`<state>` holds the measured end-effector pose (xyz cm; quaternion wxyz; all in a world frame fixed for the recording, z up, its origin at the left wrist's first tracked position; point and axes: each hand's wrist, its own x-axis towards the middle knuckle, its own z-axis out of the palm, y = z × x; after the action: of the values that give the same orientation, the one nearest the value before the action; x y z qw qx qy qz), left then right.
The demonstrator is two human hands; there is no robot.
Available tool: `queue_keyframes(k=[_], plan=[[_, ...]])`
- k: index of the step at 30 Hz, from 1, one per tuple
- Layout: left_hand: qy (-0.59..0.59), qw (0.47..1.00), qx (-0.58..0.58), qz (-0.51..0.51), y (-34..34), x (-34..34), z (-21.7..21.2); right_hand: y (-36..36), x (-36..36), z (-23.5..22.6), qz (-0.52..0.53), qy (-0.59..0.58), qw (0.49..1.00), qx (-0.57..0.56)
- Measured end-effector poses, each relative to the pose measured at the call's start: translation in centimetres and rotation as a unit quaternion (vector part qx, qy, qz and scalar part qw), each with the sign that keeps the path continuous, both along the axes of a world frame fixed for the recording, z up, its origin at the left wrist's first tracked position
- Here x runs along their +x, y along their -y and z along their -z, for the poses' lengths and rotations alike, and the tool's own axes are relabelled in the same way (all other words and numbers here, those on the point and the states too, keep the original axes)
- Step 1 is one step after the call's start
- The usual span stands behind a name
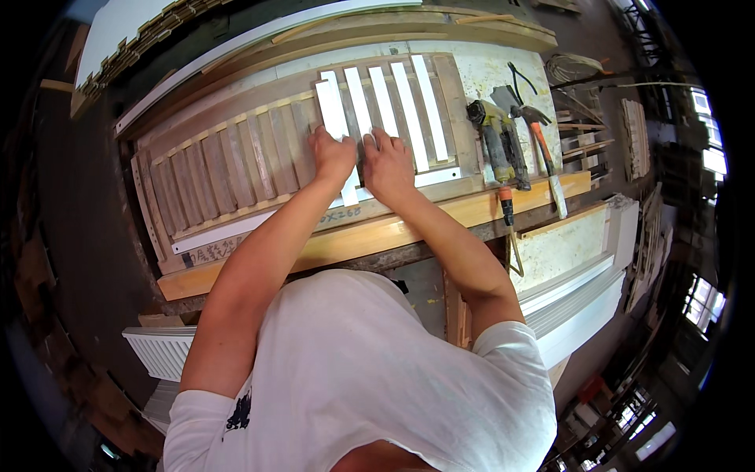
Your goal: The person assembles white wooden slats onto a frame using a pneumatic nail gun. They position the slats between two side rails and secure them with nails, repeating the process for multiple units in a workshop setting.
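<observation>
a wooden shutter frame [236, 161] is laid flat across the workbench [377, 236], with bare wooden slats on its left part and white slats [385, 102] on its right. the left hand [333, 155] is pressed palm down on a white slat [334, 118], fingers spread flat, nothing gripped. the right hand [387, 163] is laid just beside it, fingers flat on the neighbouring slats. a hammer [543, 149] and a power tool [495, 138] are set to the right.

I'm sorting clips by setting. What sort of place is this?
Probably a woodworking shop: a slatted wooden frame lies on a workbench, a hammer and power tool beside it, both hands pressing white slats.
</observation>
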<state>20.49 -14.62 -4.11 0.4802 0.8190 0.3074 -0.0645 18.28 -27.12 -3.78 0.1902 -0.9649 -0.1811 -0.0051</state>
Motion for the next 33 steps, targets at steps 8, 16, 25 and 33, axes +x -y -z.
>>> queue_keyframes(k=[8,16,25,33], plan=[[0.041,0.996,-0.084,-0.005,-2.5,-0.8,1.9,-1.1,-0.2,-0.4,-0.055,-0.025,0.997,0.048],[0.03,0.999,-0.038,0.02,-5.0,-2.0,1.0,-2.3,-2.6,-0.5,-0.116,-0.022,0.99,-0.072],[0.082,0.996,0.034,0.019,-6.4,-2.3,0.2,-5.4,-2.4,-0.5,-0.164,-0.065,0.984,-0.012],[0.117,0.958,0.204,0.164,-7.6,-2.3,1.0,-4.9,-4.9,-0.5,-0.224,-0.073,0.97,-0.067]])
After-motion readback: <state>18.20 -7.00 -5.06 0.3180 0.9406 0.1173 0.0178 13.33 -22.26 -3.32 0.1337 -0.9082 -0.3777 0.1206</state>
